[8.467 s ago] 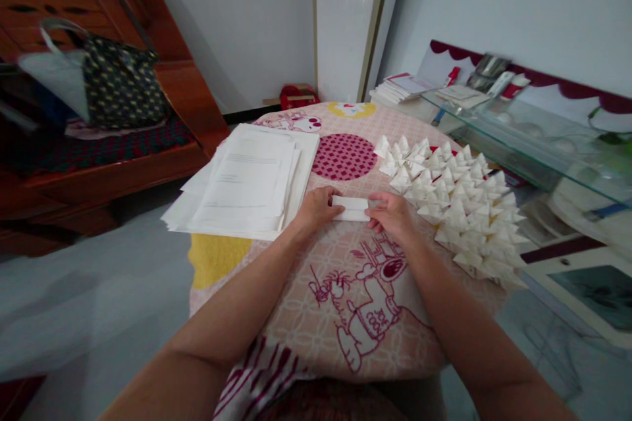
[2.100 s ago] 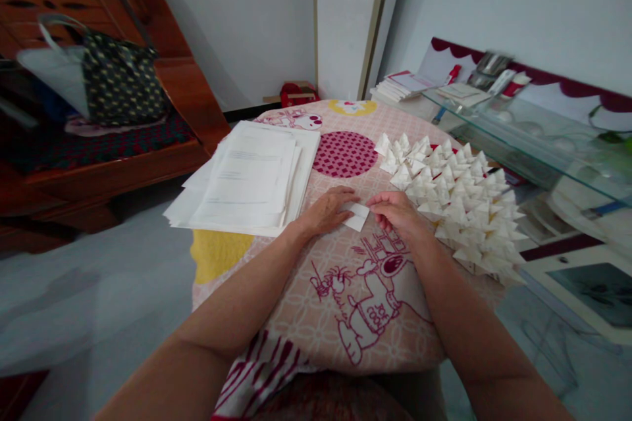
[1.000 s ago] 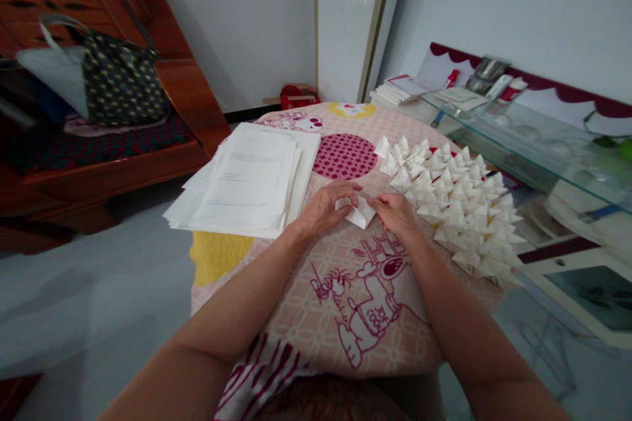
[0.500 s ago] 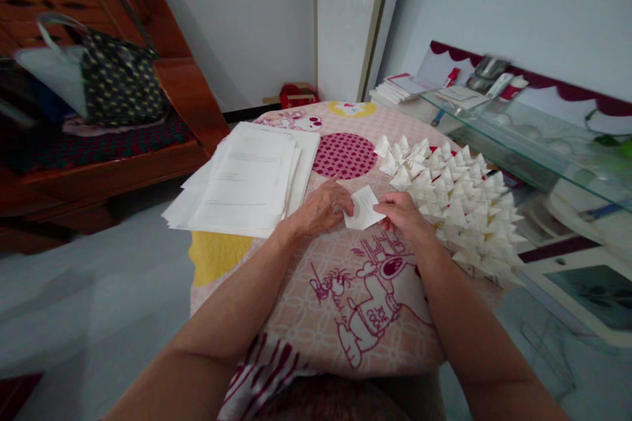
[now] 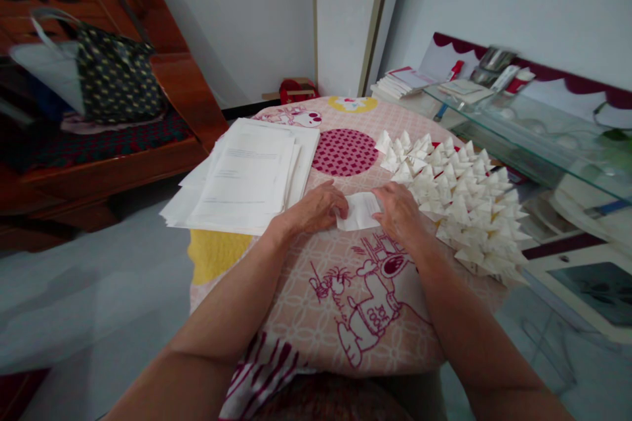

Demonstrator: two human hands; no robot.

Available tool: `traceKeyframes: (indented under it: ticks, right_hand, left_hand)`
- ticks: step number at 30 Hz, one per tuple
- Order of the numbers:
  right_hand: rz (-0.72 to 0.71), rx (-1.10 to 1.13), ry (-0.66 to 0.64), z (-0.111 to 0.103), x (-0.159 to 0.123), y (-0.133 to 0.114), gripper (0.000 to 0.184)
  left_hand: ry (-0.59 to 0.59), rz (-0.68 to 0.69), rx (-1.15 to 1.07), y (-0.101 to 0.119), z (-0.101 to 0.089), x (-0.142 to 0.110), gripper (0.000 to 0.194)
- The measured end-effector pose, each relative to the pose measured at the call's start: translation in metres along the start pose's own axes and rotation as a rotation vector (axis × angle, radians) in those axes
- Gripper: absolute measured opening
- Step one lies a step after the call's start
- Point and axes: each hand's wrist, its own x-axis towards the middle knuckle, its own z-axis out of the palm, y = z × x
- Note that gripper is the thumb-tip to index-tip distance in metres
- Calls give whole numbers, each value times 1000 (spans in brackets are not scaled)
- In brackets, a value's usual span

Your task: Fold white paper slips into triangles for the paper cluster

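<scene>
I have the small white paper (image 5: 359, 212) at the centre of the frame, low over the cloth-covered desk (image 5: 306, 283) and between the 2 hands. The left hand (image 5: 320, 206) has its fingers curled onto the paper's left end; I cannot tell whether they pinch it from below. The right hand (image 5: 399, 210) holds the right end, its thumb and fingers closed on the edge. Left of centre I see a stack of white sheets (image 5: 241, 171), the top 1 printed with a few lines. Right of centre, just beside the right hand, pointed folded papers (image 5: 459, 197) stand in close rows.
</scene>
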Motion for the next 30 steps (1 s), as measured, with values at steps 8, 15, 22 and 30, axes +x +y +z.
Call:
traceKeyframes:
  ticks: [8, 15, 22, 30]
  right_hand:
    - [-34, 457, -193, 9, 2, -2, 21]
    - [192, 532, -342, 6, 3, -12, 3]
    - [228, 443, -346, 2, 3, -21, 3]
    - [259, 445, -342, 4, 2, -22, 2]
  left_hand:
    - [-10, 72, -58, -3, 2, -1, 33]
    - [-50, 56, -49, -3, 0, -1, 30]
    - [-91, 12, -108, -5, -4, -1, 12]
    - [-10, -100, -148, -2, -1, 2, 19]
